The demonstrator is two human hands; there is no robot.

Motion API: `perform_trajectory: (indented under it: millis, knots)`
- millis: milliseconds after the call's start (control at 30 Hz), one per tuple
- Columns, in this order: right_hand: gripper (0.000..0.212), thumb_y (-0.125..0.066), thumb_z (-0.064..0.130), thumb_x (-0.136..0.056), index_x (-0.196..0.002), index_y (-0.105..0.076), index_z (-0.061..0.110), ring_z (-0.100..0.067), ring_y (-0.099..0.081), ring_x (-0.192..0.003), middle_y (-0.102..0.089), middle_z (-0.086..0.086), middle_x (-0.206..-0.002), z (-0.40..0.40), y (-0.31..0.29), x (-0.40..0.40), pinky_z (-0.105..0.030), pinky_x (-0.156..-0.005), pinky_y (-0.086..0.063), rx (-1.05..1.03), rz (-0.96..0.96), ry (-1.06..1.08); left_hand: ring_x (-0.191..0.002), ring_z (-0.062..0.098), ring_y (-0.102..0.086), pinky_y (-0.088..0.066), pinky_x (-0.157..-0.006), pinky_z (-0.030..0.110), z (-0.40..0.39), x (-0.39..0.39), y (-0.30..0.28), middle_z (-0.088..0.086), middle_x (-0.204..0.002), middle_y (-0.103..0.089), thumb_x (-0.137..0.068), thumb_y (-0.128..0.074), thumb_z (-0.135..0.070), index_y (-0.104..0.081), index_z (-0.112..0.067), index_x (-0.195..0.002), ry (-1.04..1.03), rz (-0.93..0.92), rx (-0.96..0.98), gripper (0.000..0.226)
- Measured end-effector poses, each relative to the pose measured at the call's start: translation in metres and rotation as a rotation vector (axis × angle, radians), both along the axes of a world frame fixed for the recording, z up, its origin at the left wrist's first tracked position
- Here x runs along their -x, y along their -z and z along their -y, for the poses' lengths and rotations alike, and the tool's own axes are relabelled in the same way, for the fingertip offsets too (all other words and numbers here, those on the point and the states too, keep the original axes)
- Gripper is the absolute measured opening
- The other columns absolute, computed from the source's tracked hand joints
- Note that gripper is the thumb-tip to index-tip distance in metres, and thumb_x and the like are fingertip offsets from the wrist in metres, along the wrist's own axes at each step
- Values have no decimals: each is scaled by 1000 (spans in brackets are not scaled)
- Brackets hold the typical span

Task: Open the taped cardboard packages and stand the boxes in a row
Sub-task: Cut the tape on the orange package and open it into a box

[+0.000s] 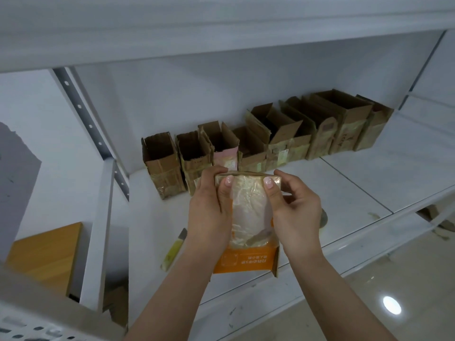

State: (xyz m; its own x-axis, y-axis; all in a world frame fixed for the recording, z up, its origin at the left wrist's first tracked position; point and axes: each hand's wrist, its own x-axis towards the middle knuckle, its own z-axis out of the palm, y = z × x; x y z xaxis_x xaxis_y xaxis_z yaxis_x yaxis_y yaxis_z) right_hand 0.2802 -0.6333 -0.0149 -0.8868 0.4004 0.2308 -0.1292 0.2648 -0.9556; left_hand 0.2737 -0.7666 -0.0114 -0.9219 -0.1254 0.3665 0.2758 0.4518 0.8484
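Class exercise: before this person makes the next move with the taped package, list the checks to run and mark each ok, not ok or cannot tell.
1. Both hands hold the taped package: left hand, right hand, grip ok.
2. Tape cut through: cannot tell.
3. Opened boxes stand upright in a row: ok.
4. Free shelf space beside the row: ok.
5. Yellow knife lies clear of both hands: ok.

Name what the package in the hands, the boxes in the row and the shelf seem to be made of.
Package: cardboard, orange-printed, wrapped in glossy clear tape; it shines and wrinkles.
Boxes: brown corrugated cardboard, matt; fluted edges show on the open flaps.
Shelf: probably painted metal, smooth white; its upright has punched holes.
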Motion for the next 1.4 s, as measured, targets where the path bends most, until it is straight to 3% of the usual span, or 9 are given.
perform_trajectory:
  millis: [133,200,333,533,733,867,1000,1233,1400]
  knots:
    - [45,-41,61,-85,-97,-70,29,-1,-68,-84,-72,16,-83,-5,-3,-5,-20,-75,-56,102,-22,-88,-89,11,-62,-52,-75,31,4,1,-4,-4,-99,-64,-91,-26,-58,-53,-28,-118,-23,-12,11,48]
    - [51,-33,62,-86,-107,-68,32,-1,-68,-90,-73,18,-89,-13,-3,-4,-11,-67,-52,218,-1,-125,-86,5,-61,-52,-70,26,8,1,-8,-12,-94,-63,-91,-25,-59,-51,-34,-113,-31,-18,-1,42]
    - [61,-25,67,-84,-130,-56,43,-9,-59,-117,-63,10,-124,-18,-3,2,-22,-88,-50,179,55,-176,-82,3,-62,-51,-67,22,9,-2,-14,-13,-90,-63,-95,-21,-62,-50,-39,-110,11,-47,-6,40]
    - [44,-15,85,-81,-106,-47,71,-7,-58,-117,-63,16,-119,-10,-10,-3,-45,-105,-46,49,51,-292,-79,10,-63,-56,-69,41,1,-8,-10,-8,-89,-64,-96,-24,-59,-51,-34,-112,15,-55,-13,40]
    - [46,-24,56,-90,-112,-55,30,1,-61,-81,-66,0,-88,-9,-13,-3,-34,-79,-54,-155,-91,-174,-92,10,-63,-56,-76,42,-3,-13,-10,-7,-104,-64,-95,-24,-63,-53,-32,-119,-3,-128,-7,48]
    - [48,-22,63,-93,-103,-56,32,1,-61,-84,-66,-3,-92,-12,-11,-3,-23,-77,-51,-61,-78,-232,-101,12,-62,-55,-83,45,-3,-11,-8,-8,-111,-62,-93,-29,-64,-55,-31,-121,6,-132,-55,50]
    - [38,-27,59,-93,-108,-52,35,13,-57,-87,-62,17,-84,-10,-9,-5,-4,-69,-43,-133,-118,-147,-107,13,-60,-54,-87,44,-9,-13,-9,-8,-114,-61,-91,-32,-68,-54,-28,-121,43,-155,-70,55]
    - [35,-33,50,-93,-112,-52,29,1,-60,-74,-60,8,-71,-3,-4,-12,-8,-59,-44,-130,-186,-112,-104,4,-57,-48,-83,19,-9,-13,0,-12,-108,-60,-92,-38,-58,-59,-34,-108,-11,-190,-81,35]
    - [46,-31,63,-95,-118,-55,31,5,-61,-86,-64,18,-89,-7,5,-10,-13,-74,-50,-79,-180,-169,-98,0,-56,-46,-78,13,-7,-13,5,-12,-106,-58,-94,-38,-58,-58,-37,-105,-11,-180,-63,31]
